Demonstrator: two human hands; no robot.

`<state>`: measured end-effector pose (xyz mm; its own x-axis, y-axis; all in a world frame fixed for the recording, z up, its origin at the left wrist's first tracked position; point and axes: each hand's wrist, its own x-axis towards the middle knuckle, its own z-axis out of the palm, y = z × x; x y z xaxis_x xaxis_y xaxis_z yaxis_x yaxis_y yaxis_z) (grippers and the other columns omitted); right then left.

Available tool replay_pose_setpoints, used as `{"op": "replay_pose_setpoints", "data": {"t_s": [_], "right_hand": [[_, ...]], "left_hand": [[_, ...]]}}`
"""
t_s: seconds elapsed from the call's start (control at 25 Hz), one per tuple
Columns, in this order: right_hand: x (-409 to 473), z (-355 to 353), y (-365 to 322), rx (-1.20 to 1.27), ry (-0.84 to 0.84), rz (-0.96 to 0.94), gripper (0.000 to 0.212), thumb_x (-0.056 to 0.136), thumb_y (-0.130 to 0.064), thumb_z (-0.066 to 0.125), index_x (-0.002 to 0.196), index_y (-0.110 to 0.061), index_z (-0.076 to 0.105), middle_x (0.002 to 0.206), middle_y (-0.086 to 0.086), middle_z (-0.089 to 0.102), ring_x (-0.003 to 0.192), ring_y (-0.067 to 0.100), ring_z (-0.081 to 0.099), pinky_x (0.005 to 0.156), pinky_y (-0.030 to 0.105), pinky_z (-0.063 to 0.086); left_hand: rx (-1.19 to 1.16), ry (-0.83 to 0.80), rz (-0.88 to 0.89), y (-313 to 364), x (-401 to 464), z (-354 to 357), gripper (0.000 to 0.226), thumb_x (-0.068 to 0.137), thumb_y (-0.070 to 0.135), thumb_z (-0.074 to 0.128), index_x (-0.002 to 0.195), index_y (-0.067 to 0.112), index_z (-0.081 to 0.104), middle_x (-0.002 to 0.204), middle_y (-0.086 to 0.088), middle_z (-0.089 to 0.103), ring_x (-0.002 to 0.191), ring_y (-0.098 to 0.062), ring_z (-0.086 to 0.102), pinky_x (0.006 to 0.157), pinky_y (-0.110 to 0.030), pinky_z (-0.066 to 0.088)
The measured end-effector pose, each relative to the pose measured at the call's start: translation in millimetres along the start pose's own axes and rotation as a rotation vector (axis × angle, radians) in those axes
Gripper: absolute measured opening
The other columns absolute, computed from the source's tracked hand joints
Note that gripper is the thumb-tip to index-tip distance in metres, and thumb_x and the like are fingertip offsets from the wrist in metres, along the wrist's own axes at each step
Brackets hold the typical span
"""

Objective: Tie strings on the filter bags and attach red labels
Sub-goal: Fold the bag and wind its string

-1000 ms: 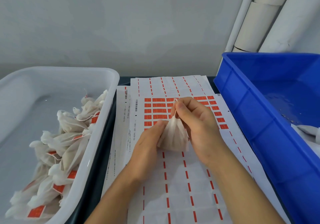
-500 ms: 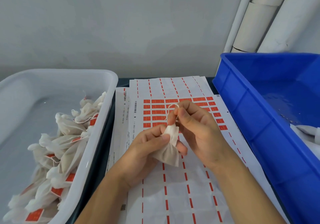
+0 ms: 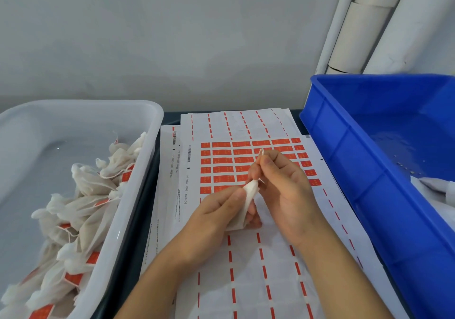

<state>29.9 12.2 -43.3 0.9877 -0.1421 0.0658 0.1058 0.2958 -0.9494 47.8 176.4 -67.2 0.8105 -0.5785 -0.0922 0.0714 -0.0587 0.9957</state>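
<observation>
White tub [image 3: 138,220]: at far left we see it piled with tied bags [image 3: 81,210], red tags showing among them.
Table [image 3: 138,222]: a dark strip shows between the tub and the paper.
Label sheets [image 3: 248,277]: overlapping white sheets lie flat down the middle, most cells peeled; red labels [image 3: 221,169] remain in a block near the far end.
Left hand [image 3: 216,214]: we see its fingers and thumb curled round the filter bag [image 3: 247,204], held just above the sheets.
Right hand [image 3: 283,188]: fingertips pressed together, pinching the string [image 3: 261,153] above the bag's gathered neck; a small loop pokes out on top.
Blue crate [image 3: 364,171]: at right, beside the sheets, with white material in its near corner.
Wall [image 3: 172,35]: plain pale grey behind everything.
Pipes [image 3: 369,23]: white, leaning in the right corner behind the crate.
</observation>
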Motion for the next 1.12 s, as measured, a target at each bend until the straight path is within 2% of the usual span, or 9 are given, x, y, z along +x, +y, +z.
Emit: {"op": "replay_pose_setpoints", "data": {"t_s": [0.16,0.28,0.4,0.56,0.68,0.76,0.84,0.92,1.12], "right_hand": [[-2.0,-1.3,7.8,0.003,0.137,0.113,0.023,0.097,-0.034,0.061,0.088,-0.021,0.077,0.097,0.009,0.076,0.099,0.025,0.074,0.093,0.040,0.057],[-3.6,4.8,10.1,-0.098,0.130,0.078,0.030,0.103,-0.028,0.059,0.079,-0.027,0.077,0.086,0.004,0.075,0.089,0.019,0.074,0.085,0.031,0.059],[-5.7,10.2,12.2,-0.267,0.125,-0.040,0.023,0.101,-0.022,0.063,0.082,-0.027,0.075,0.082,-0.004,0.074,0.087,0.014,0.074,0.076,0.017,0.058],[-10.8,10.9,15.4,-0.542,0.127,-0.320,0.008,0.091,-0.025,0.070,0.085,-0.030,0.068,0.085,-0.015,0.070,0.091,0.015,0.069,0.075,0.017,0.058],[-12.3,12.6,16.9,-0.624,0.118,-0.492,0.008,0.089,-0.020,0.072,0.087,-0.023,0.065,0.087,-0.016,0.065,0.089,0.020,0.065,0.073,0.017,0.055],[-11.1,12.1,17.1,-0.633,0.140,-0.535,0.009,0.088,-0.016,0.072,0.087,-0.020,0.065,0.088,-0.017,0.063,0.087,0.020,0.063,0.071,0.017,0.054],[-11.1,11.7,17.6,-0.633,0.143,-0.550,0.009,0.086,-0.013,0.072,0.087,-0.018,0.064,0.091,-0.014,0.063,0.089,0.019,0.063,0.072,0.016,0.053],[-11.3,10.8,18.2,-0.605,0.079,-0.495,0.007,0.087,-0.014,0.070,0.091,-0.016,0.066,0.097,-0.011,0.065,0.096,0.021,0.065,0.076,0.018,0.055],[-10.0,3.2,14.4,-0.561,-0.038,-0.297,0.005,0.093,-0.024,0.067,0.097,-0.027,0.068,0.095,-0.016,0.070,0.100,0.012,0.069,0.081,0.020,0.059]], "left_hand": [[-0.259,-0.003,0.108,0.9,0.6,-6.0,0.040,0.101,0.050,0.055,0.091,0.014,0.069,0.099,-0.014,0.068,0.102,-0.034,0.065,0.109,-0.057,0.049],[-0.508,-0.027,0.130,2.3,1.2,-7.8,0.038,0.106,0.043,0.052,0.102,0.009,0.067,0.106,-0.012,0.063,0.110,-0.028,0.062,0.106,-0.052,0.052],[-0.548,0.018,0.102,1.6,4.4,-8.6,0.039,0.106,0.048,0.048,0.123,0.020,0.070,0.125,-0.018,0.064,0.129,-0.034,0.060,0.110,-0.054,0.049],[-0.365,0.109,0.100,-2.3,6.9,-1.1,0.042,0.106,0.052,0.049,0.136,0.029,0.067,0.131,-0.011,0.070,0.128,-0.029,0.065,0.108,-0.049,0.051],[-0.176,0.226,0.129,-0.4,7.0,6.8,0.043,0.101,0.056,0.053,0.119,0.024,0.076,0.108,-0.006,0.076,0.104,-0.022,0.072,0.093,-0.041,0.055],[-0.054,0.282,0.162,0.1,7.1,9.8,0.040,0.102,0.054,0.053,0.105,0.023,0.078,0.096,-0.016,0.071,0.092,-0.034,0.068,0.083,-0.035,0.058],[0.050,0.277,0.179,-0.3,6.5,12.6,0.036,0.105,0.046,0.052,0.097,0.019,0.075,0.090,-0.021,0.066,0.088,-0.042,0.061,0.072,-0.031,0.056],[0.090,0.226,0.169,0.1,4.7,13.8,0.033,0.108,0.035,0.053,0.097,0.011,0.072,0.090,-0.023,0.065,0.089,-0.045,0.060,0.075,-0.044,0.056],[0.191,0.233,0.142,4.0,1.8,11.8,0.019,0.105,0.031,0.059,0.104,0.023,0.076,0.094,0.000,0.076,0.091,-0.023,0.073,0.082,-0.035,0.060]]}}
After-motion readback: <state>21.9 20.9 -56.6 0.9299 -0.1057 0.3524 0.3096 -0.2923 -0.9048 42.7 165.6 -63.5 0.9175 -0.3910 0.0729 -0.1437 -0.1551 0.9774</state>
